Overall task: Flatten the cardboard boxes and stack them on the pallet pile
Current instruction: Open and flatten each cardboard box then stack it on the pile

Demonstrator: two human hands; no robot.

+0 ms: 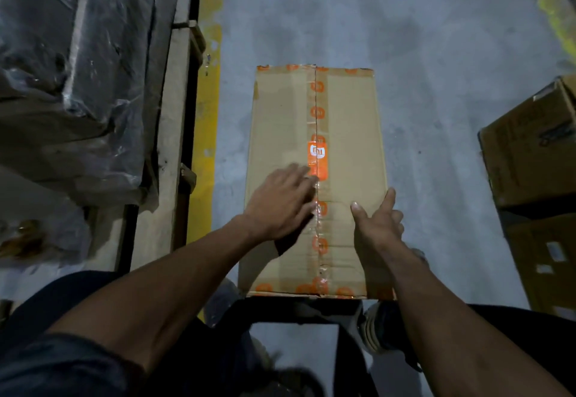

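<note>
The box (314, 178) stands on the grey floor (436, 85) just in front of your feet, its top flaps closed and joined by a taped seam (316, 110) with orange marks. Your left hand (280, 200) lies flat on the top with straight fingers at the seam, and your right hand (378, 222) is at the right edge with thumb and forefinger spread, holding nothing, so I judge you are only starting to open it. Next you must break the tape before flattening; the pallet (174, 116) waits on the left.
</note>
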